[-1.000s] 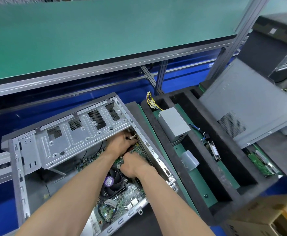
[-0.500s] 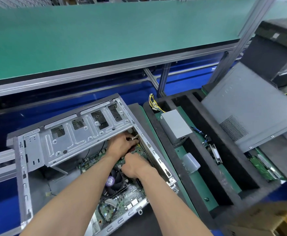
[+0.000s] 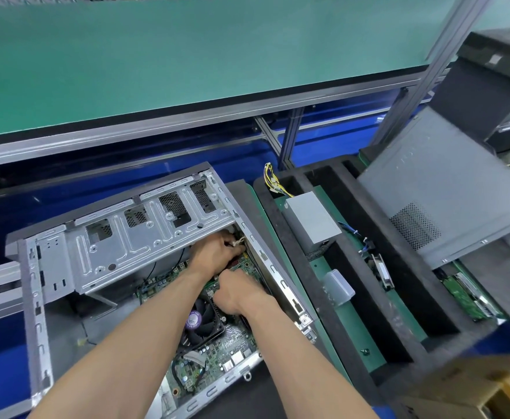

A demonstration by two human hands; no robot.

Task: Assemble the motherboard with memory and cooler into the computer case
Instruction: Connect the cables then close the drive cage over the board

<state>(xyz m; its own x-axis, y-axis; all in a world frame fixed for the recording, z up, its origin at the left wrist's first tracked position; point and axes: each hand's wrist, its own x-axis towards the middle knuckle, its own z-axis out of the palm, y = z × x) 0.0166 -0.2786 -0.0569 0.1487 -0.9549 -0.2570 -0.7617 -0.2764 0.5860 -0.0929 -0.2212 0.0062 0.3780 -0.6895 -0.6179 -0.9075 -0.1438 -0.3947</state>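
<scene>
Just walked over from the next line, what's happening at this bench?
A person is working inside an open computer case. The motherboard with its cooler fan already lies in it. The left hand pinches a small white connector near the case's far edge; the right hand is curled down on the board beside the fan.

I log two forearms in the head view, both bare to the frame edge. Left hand [image 3: 217, 252]: no glove, ring or watch. Right hand [image 3: 237, 293]: no glove; wrist unbanded. No sleeves in sight.

Head view, steeply downward, close over case [image 3: 144, 237]
</scene>
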